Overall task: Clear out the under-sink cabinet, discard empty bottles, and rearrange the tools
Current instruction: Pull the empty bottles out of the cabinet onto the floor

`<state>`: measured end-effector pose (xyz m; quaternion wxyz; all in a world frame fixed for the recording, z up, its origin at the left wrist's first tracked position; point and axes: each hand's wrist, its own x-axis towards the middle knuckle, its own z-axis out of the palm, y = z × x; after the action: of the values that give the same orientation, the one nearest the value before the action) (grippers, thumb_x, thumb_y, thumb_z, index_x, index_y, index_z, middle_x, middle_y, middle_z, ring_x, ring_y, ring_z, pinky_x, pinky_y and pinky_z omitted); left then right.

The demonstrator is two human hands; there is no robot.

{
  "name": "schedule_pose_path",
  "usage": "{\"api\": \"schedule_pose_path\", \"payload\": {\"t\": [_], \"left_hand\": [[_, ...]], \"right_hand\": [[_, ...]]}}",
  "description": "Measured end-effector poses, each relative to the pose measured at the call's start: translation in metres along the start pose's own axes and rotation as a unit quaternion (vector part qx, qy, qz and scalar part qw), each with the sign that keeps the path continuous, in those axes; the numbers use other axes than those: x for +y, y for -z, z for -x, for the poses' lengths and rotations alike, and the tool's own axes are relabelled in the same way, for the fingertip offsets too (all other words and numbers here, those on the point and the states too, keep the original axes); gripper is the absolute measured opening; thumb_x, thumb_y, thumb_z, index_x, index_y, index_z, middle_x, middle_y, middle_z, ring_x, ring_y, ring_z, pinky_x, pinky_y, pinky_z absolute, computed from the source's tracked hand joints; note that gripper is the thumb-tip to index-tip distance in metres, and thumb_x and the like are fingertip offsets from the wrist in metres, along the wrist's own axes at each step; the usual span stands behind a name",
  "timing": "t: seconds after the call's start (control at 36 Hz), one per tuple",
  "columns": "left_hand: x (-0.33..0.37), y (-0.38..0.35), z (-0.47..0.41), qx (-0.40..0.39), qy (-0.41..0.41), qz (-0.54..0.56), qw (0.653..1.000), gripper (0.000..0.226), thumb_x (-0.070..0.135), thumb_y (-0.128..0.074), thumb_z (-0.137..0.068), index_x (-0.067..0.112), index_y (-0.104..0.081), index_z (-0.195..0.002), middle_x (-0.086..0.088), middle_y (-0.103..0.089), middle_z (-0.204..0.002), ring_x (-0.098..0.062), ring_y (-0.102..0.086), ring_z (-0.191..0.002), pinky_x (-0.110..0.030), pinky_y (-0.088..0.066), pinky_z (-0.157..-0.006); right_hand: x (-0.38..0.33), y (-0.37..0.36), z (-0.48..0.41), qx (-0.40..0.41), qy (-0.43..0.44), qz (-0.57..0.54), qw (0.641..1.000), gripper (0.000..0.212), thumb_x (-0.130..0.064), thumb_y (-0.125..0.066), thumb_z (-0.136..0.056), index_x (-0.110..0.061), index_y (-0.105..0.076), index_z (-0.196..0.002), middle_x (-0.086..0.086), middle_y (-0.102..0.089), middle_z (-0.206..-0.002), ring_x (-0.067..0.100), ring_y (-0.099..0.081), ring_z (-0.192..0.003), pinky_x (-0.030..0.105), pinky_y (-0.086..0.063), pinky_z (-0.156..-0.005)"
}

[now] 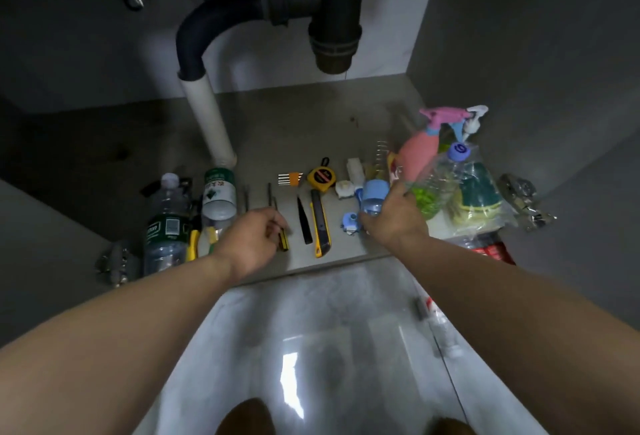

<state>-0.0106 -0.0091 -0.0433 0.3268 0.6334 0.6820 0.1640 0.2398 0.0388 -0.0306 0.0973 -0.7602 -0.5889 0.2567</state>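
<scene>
Head view, down into cabinet (311, 115)

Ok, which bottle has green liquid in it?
The clear blue-capped bottle on the right, beside the pink sprayer; the left bottle just carries a green label.

A clear plastic bottle with a blue cap and green liquid (437, 185) tilts in the right hand's (394, 218) grip. Between the hands lie a yellow-and-black utility knife (320, 226) and black tweezers (303, 219) — flat, side by side. A slim yellow-and-black screwdriver (284, 244) lies under the left hand's (254, 242) curled fingers; a clear water bottle with a green label (165, 223) is to that hand's left.
</scene>
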Motion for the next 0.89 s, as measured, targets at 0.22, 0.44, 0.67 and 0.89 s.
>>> {"api": "schedule_pose_path", "payload": {"t": [0.22,0.44,0.67,0.89], "left_hand": [[-0.011,-0.006,-0.003,0.049,-0.022,0.013,0.998,0.045,0.001,-0.056,-0.091,0.045,-0.057,-0.085,0.007,-0.061,-0.1,-0.01,-0.062,-0.088,-0.026,-0.052,-0.08],[-0.02,-0.002,0.0,0.094,0.005,0.03,0.995,0.029,-0.001,-0.056,-0.09,0.026,-0.063,-0.098,0.002,-0.061,-0.1,-0.013,-0.062,-0.088,-0.013,-0.044,-0.075],[-0.027,0.021,-0.008,0.191,0.066,-0.046,0.978,0.035,0.009,-0.063,-0.084,0.018,-0.059,-0.118,-0.011,-0.049,-0.13,-0.034,-0.056,-0.111,-0.035,-0.048,-0.094],[-0.039,0.037,-0.033,0.159,0.184,-0.085,0.966,0.076,0.039,-0.072,-0.084,0.018,-0.033,-0.146,-0.019,-0.047,-0.139,-0.04,-0.047,-0.128,-0.046,-0.047,-0.102]], "right_hand": [[-0.01,-0.024,-0.021,0.022,-0.109,-0.081,0.991,0.091,-0.028,-0.078,-0.083,-0.007,-0.018,-0.147,0.025,-0.045,-0.134,0.04,-0.054,-0.12,0.044,-0.048,-0.095],[-0.013,-0.027,-0.013,0.035,-0.118,-0.123,0.985,0.079,-0.022,-0.072,-0.086,-0.008,-0.02,-0.145,0.025,-0.047,-0.134,0.041,-0.06,-0.113,0.039,-0.044,-0.082],[-0.025,-0.041,0.009,0.038,-0.039,-0.203,0.978,0.066,-0.03,-0.075,-0.086,-0.009,-0.036,-0.135,0.019,-0.053,-0.129,0.036,-0.06,-0.108,0.035,-0.047,-0.081],[-0.036,-0.049,0.014,-0.053,0.035,-0.332,0.941,0.069,-0.025,-0.074,-0.089,-0.015,-0.037,-0.146,-0.001,-0.063,-0.104,0.014,-0.064,-0.096,0.036,-0.054,-0.088]]}}
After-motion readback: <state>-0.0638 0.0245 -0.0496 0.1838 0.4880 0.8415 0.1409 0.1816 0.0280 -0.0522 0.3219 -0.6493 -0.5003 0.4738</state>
